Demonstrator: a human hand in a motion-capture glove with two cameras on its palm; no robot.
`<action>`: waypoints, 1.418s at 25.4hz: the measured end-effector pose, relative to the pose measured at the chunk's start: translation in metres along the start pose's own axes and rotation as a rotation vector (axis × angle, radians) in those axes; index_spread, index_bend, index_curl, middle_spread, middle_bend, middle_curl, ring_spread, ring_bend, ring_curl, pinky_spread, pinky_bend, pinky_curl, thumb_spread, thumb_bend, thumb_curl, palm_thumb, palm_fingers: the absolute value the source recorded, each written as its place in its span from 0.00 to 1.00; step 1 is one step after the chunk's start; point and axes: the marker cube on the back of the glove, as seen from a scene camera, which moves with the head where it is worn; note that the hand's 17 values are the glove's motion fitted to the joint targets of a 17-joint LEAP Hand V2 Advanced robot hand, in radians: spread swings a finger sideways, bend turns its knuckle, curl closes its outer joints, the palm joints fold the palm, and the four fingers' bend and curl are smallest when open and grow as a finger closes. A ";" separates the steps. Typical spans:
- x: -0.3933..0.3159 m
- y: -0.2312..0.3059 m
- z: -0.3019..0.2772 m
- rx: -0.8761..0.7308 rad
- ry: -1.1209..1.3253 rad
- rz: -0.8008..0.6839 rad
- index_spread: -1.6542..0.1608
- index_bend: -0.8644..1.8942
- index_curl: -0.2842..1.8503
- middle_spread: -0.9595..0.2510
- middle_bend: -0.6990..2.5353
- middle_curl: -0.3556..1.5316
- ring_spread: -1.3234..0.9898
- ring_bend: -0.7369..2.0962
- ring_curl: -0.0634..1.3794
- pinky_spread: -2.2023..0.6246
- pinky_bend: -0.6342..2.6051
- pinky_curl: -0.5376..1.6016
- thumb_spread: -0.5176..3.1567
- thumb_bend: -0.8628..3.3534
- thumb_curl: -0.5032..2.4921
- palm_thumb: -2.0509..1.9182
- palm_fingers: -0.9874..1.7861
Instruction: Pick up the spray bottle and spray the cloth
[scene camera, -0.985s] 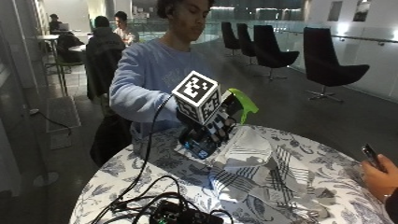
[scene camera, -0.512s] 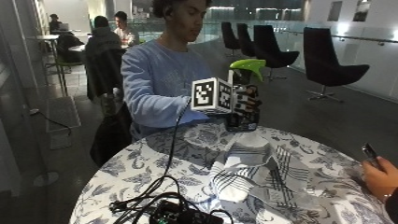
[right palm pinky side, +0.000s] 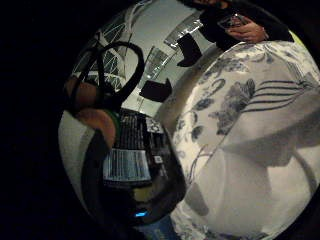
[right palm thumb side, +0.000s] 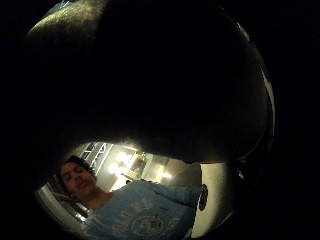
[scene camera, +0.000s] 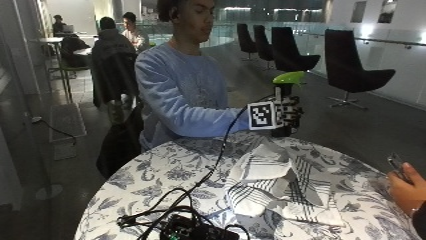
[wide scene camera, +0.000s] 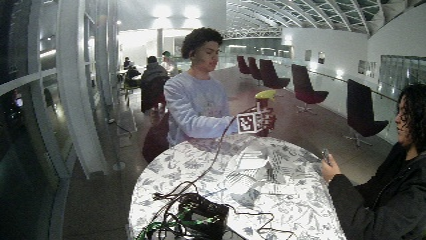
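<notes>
Outside view: a person in a light blue sweatshirt stands behind a round worktop (scene camera: 166, 175) covered in a blue-and-white floral cloth. Of the hands, only the gloved right hand (scene camera: 287, 114) shows; its fingers are wrapped round a dark spray bottle (scene camera: 286, 100) with a bright green trigger head, held upright in the air above the far edge of the worktop. Below it, a white cloth with dark stripes (scene camera: 279, 185) lies crumpled on the worktop, apart from the bottle. A black device with cables (scene camera: 190, 229) sits near the front edge.

Wide outside view: the same person holds the spray bottle (wide scene camera: 263, 107) raised over the worktop (wide scene camera: 200, 175), with the striped cloth (wide scene camera: 256, 167) lying beneath.

Little-finger-side palm view: the bottle's dark label with a barcode (right palm pinky side: 132, 155) lies close against the palm; the striped cloth (right palm pinky side: 260, 160) spreads on the floral worktop beside it.

Thumb-side palm view: a dark surface close to the palm fills most of the picture; what it is cannot be told.
</notes>
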 end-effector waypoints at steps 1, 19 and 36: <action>0.005 0.001 0.009 0.002 0.005 0.007 0.77 0.36 0.29 0.74 0.29 0.42 0.55 0.44 0.32 0.73 0.33 0.44 0.34 0.20 0.38 0.75 0.77; 0.035 0.027 0.033 -0.136 0.041 0.034 0.77 0.36 0.30 0.74 0.29 0.42 0.55 0.42 0.31 0.76 0.29 0.43 0.39 0.20 0.36 0.74 0.72; 0.000 0.173 -0.175 -0.140 0.413 -0.094 0.74 0.36 0.27 0.74 0.30 0.42 0.56 0.39 0.30 0.80 0.26 0.42 0.42 0.20 0.34 0.73 0.67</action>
